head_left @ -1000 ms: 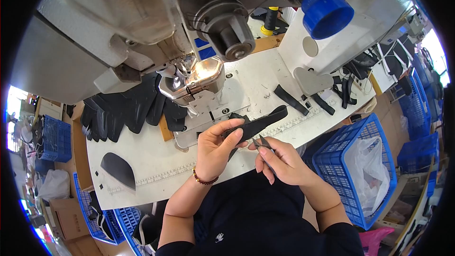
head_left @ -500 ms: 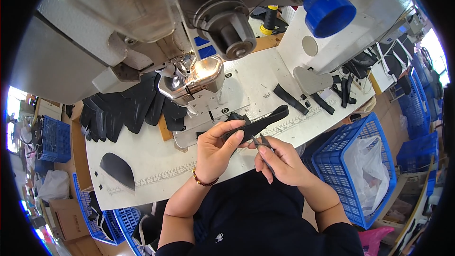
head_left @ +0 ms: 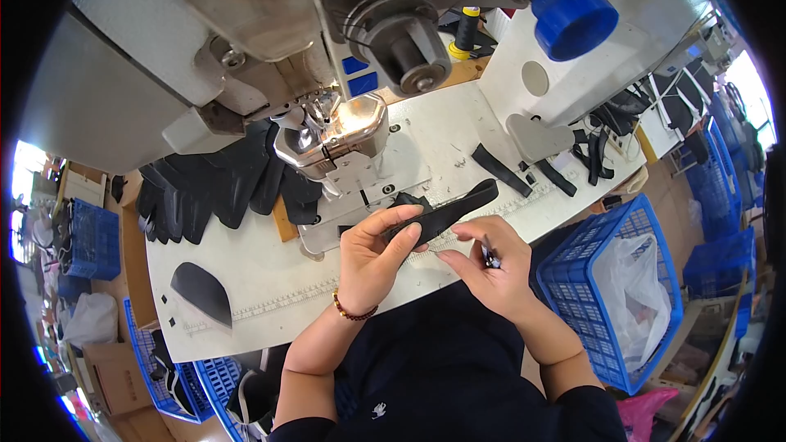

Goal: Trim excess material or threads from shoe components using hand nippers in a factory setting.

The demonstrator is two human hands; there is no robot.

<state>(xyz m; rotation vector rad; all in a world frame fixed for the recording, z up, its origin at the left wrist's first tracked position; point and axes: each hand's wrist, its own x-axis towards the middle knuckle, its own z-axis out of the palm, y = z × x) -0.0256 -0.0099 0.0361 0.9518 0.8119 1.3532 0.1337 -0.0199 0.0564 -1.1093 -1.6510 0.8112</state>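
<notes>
Between the thumb and fingers of my left hand (head_left: 370, 266) is a folded black fabric strip (head_left: 455, 210), its looped end pointing up to the right. My left hand is closed on it, above the front part of the table. Just right of the strip, my right hand (head_left: 501, 278) has its thumb and forefinger apart. A pair of thread snips (head_left: 490, 254) is tucked in that hand's curled fingers, mostly hidden. Neither thumb nor forefinger of the right hand clearly touches the strip.
A sewing machine (head_left: 336, 135) stands close beyond my hands, its head hanging overhead. Black cut pieces (head_left: 217, 184) are piled left of it; a rounded black piece (head_left: 202, 293) lies nearer. Black strips (head_left: 500, 170) lie at right. A blue crate (head_left: 565, 278) with a plastic bag stands beside the table.
My right hand has drawn slightly right, away from the strip. The snips, earlier pointing at the strip's edge, are now turned back into the palm. My left hand stays nearly still.
</notes>
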